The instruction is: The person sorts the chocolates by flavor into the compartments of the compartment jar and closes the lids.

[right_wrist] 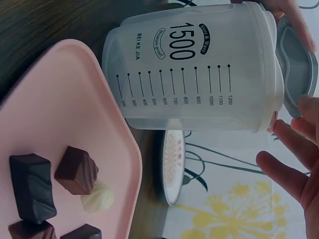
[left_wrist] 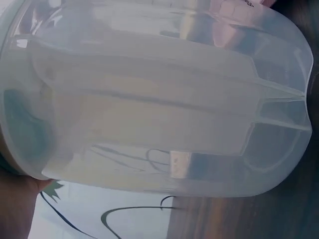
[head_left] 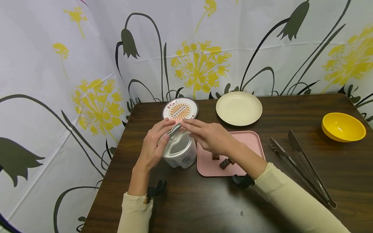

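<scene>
A translucent plastic storage container (head_left: 189, 154), printed "1500" with a measuring scale, stands upright on the table. Its grey lid (right_wrist: 297, 62) is tilted up at the top. At the container's left side, my left hand (head_left: 152, 142) holds the lid, its thumb in front and fingers behind. From the right, my right hand (head_left: 214, 137) reaches over with fairly straight fingers; fingertips (right_wrist: 281, 128) are at the lid's edge and a small pink tab. Beneath the right forearm, a pink tray (head_left: 249, 139) bears several chocolates (right_wrist: 31, 186), including a brown one (right_wrist: 75, 169) with a pale piece.
Behind the container is a patterned plate (head_left: 187, 105); a cream plate (head_left: 239, 108) sits at the back. Metal tongs (head_left: 303, 171) lie right of the tray. Further right stands a yellow bowl (head_left: 344, 127). A flowered cloth (head_left: 201, 64) hangs behind the table.
</scene>
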The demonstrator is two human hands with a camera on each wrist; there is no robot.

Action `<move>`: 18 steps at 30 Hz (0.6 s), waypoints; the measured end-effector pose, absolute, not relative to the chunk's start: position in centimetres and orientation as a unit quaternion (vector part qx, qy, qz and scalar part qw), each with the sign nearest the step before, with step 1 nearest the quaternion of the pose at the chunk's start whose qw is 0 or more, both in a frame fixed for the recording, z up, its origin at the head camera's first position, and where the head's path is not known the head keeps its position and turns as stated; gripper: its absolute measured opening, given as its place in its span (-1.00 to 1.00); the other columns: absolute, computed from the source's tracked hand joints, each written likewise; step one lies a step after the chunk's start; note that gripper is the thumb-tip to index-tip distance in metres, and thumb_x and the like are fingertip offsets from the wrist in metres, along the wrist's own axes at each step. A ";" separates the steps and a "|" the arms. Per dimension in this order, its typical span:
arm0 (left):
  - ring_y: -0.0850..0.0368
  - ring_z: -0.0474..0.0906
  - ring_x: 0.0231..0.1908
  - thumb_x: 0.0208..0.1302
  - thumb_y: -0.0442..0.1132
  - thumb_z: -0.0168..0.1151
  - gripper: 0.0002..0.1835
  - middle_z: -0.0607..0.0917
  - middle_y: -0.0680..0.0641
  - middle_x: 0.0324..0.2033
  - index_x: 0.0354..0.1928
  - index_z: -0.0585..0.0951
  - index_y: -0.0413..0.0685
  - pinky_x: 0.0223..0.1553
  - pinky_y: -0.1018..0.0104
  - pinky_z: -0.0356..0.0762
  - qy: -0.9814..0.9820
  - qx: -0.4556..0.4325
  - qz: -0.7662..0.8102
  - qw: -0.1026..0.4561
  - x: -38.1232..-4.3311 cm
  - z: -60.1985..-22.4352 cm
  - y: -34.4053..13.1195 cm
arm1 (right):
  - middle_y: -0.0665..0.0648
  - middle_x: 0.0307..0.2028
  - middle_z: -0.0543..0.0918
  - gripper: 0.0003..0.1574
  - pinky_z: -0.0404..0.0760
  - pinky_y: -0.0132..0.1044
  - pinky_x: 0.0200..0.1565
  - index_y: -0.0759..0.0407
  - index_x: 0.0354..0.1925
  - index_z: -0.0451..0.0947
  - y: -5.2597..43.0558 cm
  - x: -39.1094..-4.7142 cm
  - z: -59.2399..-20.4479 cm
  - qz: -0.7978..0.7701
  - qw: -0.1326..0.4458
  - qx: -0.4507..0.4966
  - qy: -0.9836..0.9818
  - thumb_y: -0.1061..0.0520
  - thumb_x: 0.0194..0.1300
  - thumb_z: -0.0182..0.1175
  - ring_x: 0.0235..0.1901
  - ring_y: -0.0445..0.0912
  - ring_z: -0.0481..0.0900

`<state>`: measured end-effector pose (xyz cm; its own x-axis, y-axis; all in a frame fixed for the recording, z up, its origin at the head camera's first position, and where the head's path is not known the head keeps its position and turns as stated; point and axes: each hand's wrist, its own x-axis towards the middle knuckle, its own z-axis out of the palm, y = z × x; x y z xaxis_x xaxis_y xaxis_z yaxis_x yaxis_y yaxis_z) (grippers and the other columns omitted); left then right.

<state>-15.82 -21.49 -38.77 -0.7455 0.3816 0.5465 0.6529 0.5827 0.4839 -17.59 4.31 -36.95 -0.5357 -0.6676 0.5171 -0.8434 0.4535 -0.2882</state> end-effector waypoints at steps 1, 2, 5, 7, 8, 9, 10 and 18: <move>-0.07 0.28 0.36 0.39 -0.05 -0.12 -0.52 0.56 -0.03 0.23 0.16 0.64 -0.08 0.27 -0.20 0.16 -0.867 -0.297 -0.351 0.193 -15.8 -38.8 -21.5 | -0.02 0.34 0.42 -0.40 0.56 -0.19 -0.39 -0.01 0.40 0.36 4.4 -17.5 -37.0 0.263 0.162 0.450 -0.838 0.09 0.44 0.10 -0.44 -0.13 0.60; -0.06 0.27 0.36 0.40 -0.05 -0.12 -0.52 0.55 -0.03 0.24 0.17 0.63 -0.07 0.29 -0.18 0.15 -0.866 -0.297 -0.353 0.191 -15.8 -38.9 -21.5 | -0.02 0.35 0.41 -0.41 0.56 -0.19 -0.38 -0.01 0.40 0.36 4.5 -17.4 -37.1 0.262 0.158 0.449 -0.839 0.09 0.44 0.10 -0.43 -0.13 0.60; -0.06 0.24 0.39 0.39 -0.04 -0.10 -0.50 0.52 -0.03 0.27 0.20 0.61 -0.07 0.33 -0.11 0.12 -0.866 -0.304 -0.353 0.184 -15.8 -38.9 -21.7 | -0.03 0.39 0.36 -0.41 0.56 -0.20 -0.36 -0.03 0.41 0.35 4.7 -17.2 -37.3 0.260 0.149 0.448 -0.842 0.08 0.45 0.09 -0.38 -0.14 0.61; -0.06 0.21 0.40 0.37 -0.03 -0.10 -0.49 0.50 -0.03 0.30 0.21 0.60 -0.07 0.34 -0.09 0.12 -0.866 -0.309 -0.350 0.178 -15.8 -38.9 -21.8 | -0.04 0.40 0.35 -0.40 0.56 -0.19 -0.35 -0.04 0.41 0.35 4.9 -17.1 -37.4 0.263 0.143 0.448 -0.843 0.08 0.45 0.09 -0.32 -0.14 0.63; -0.07 0.20 0.40 0.35 -0.02 -0.10 -0.47 0.49 -0.02 0.31 0.22 0.59 -0.07 0.34 -0.10 0.12 -0.867 -0.311 -0.348 0.176 -15.8 -38.9 -21.9 | -0.04 0.40 0.34 -0.39 0.56 -0.19 -0.32 -0.05 0.42 0.34 4.9 -17.0 -37.5 0.263 0.140 0.446 -0.844 0.07 0.45 0.09 -0.28 -0.13 0.64; -0.08 0.19 0.41 0.33 -0.02 -0.10 -0.46 0.48 -0.02 0.31 0.23 0.59 -0.07 0.34 -0.10 0.12 -0.867 -0.314 -0.346 0.174 -15.8 -38.9 -21.9 | -0.04 0.41 0.33 -0.39 0.57 -0.18 -0.32 -0.07 0.42 0.33 5.0 -16.9 -37.6 0.264 0.137 0.444 -0.845 0.07 0.45 0.09 -0.23 -0.12 0.65; -0.09 0.19 0.41 0.31 -0.02 -0.10 -0.45 0.47 -0.02 0.32 0.24 0.58 -0.07 0.34 -0.10 0.12 -0.866 -0.316 -0.345 0.173 -15.8 -39.0 -22.0 | -0.04 0.41 0.33 -0.38 0.58 -0.17 -0.30 -0.08 0.42 0.33 5.1 -16.8 -37.7 0.268 0.133 0.441 -0.846 0.07 0.44 0.11 -0.20 -0.11 0.66; -0.10 0.22 0.39 0.13 -0.06 -0.07 -0.37 0.47 -0.03 0.32 0.25 0.57 -0.06 0.35 -0.02 0.12 -0.865 -0.326 -0.337 0.179 -15.9 -39.1 -22.2 | 0.01 0.36 0.40 -0.45 0.57 -0.15 -0.07 0.04 0.33 0.45 7.7 -15.2 -38.0 0.314 0.121 0.417 -0.844 0.09 0.40 0.17 0.11 -0.11 0.56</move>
<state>-15.86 -22.25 -39.12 -0.7230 0.4431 0.5299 0.6848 0.5608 0.4654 -15.25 7.68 -38.01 -0.6236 -0.6278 0.4658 -0.7796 0.4555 -0.4298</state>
